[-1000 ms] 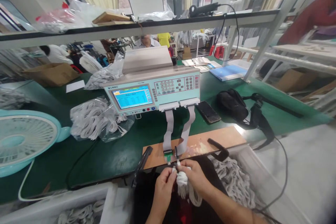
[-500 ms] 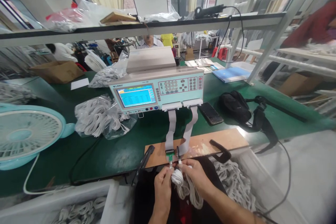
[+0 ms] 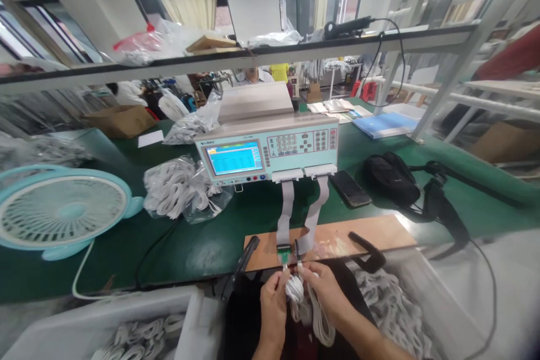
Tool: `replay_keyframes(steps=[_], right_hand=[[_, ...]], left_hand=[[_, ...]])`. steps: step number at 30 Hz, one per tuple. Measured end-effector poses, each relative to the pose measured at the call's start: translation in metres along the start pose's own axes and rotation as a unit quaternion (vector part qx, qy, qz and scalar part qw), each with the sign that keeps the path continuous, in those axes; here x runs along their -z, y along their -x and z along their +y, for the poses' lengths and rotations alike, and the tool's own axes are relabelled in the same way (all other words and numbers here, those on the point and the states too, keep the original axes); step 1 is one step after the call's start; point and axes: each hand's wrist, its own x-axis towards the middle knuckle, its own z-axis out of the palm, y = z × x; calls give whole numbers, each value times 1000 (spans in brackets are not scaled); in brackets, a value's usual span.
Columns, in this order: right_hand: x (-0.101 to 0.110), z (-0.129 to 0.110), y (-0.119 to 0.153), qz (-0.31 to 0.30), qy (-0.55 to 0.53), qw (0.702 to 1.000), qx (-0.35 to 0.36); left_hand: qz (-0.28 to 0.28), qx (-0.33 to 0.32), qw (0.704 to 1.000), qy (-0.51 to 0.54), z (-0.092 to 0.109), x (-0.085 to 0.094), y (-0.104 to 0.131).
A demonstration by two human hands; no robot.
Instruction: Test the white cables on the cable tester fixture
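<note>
My left hand [image 3: 273,304] pinches one plug of a coiled white cable [image 3: 321,318] at a small green board [image 3: 285,257] on the wooden strip [image 3: 337,239]. Just right of it, my right hand [image 3: 324,287] is closed on the cable's other plug, at a dark connector [image 3: 298,247]. The white loops hang between and below both hands. Two grey ribbon cables [image 3: 286,208] run from the board and the connector up to a tester [image 3: 270,152] with a lit blue screen.
A light-blue fan [image 3: 70,211] and bagged cables [image 3: 169,185] are at the left. A phone [image 3: 350,188] and black pouch [image 3: 390,177] lie right of the tester. White bins of cables [image 3: 192,315] flank my lap. A shelf [image 3: 270,56] spans above; people are beyond it.
The whole view has shifted, so the bench and tester appear farther right and slightly lower. Both hands keep their hold on the cable plugs by the green board and connector.
</note>
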Motion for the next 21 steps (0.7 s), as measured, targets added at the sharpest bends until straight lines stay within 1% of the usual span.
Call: replay_keyframes(steps=[4,6,9,13,16,21], right_hand=[[0,4,0,11,14,1000,9],[2,9,-3,2,5,1000,9],[6,21,-12,-15,-15,1000,14],[9,32,-22,-20,-10,999,27],[10,32,-23,-15,6,999,40],[7,26,-19,-10,31,998,51]], left_hand=[[-9,9,998,62,7,-4,-5],[-4,-2,998,58,8,-5,-9],[3,-22,999,32,4,-4,-14],[23,-24,999,28,-6,-4,-19],[35,-20,999,33,-6,-7,-19],[55,-30,998,7,4,-11,-10]])
